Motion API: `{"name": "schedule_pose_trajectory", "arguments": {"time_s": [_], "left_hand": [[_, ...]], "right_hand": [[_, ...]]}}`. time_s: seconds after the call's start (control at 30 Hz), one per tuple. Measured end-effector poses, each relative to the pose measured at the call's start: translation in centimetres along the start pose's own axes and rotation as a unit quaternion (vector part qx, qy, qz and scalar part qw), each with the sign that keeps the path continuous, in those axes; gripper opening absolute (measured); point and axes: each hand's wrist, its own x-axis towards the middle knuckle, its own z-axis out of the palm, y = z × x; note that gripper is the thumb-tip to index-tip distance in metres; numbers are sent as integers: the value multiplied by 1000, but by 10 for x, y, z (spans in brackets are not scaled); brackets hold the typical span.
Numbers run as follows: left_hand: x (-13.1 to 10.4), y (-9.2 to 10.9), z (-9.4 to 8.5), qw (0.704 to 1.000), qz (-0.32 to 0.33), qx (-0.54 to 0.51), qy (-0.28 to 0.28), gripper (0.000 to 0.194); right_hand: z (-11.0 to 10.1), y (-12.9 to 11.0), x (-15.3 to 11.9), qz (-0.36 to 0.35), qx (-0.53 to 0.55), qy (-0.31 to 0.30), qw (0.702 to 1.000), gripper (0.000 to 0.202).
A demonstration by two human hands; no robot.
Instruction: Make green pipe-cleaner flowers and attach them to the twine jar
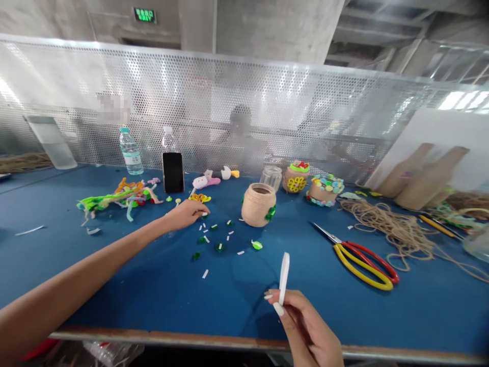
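My left hand (186,214) reaches over the blue table, its fingertips down at a small green piece with a white top (205,215). Near the front edge, my right hand (305,321) pinches a looped white strip (284,272) between thumb and fingers, raised off the surface. Between and beyond the hands lie several dark green pieces (219,247) and small white scraps (205,273). A twine-wrapped jar (259,206) with green decoration on its right side stands upright behind them. A light green piece (257,245) lies in front of the jar.
Red-and-yellow-handled scissors (362,265) lie at the right, beside loose twine (389,224). Two decorated jars (325,189) and a glass jar (271,177) stand behind. Colourful fuzzy strips (118,198), a phone (173,173) and a water bottle (131,153) are at the left. A perforated screen (214,112) borders the table.
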Motion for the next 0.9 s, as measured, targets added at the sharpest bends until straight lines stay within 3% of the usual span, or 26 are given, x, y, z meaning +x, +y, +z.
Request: {"name": "schedule_pose_trajectory", "arguments": {"time_s": [0.2, 0.33, 0.47, 0.63, 0.73, 0.9], "left_hand": [[0, -2, -5, 1000, -9, -27, 7, 21], [1, -3, -4, 1000, 2, -9, 9, 17], [-3, 1, -3, 999, 16, 14, 45, 21], [-6, 17, 2, 997, 82, -9, -9, 20], [-1, 25, 6, 996, 84, -19, -18, 15], [-6, 39, -8, 995, 87, -45, -35, 24]], "right_hand": [[-3, 2, 2, -14, -15, -1, 1000, 12], [-6, 4, 2, -25, -34, -36, 998, 14], [-3, 4, 0, -9, -15, -11, 1000, 13], [1, 2, -2, 1, -8, -5, 1000, 12], [1, 2, -1, -2, -6, -5, 1000, 12], [-1, 2, 0, -10, -12, -9, 1000, 13]]}}
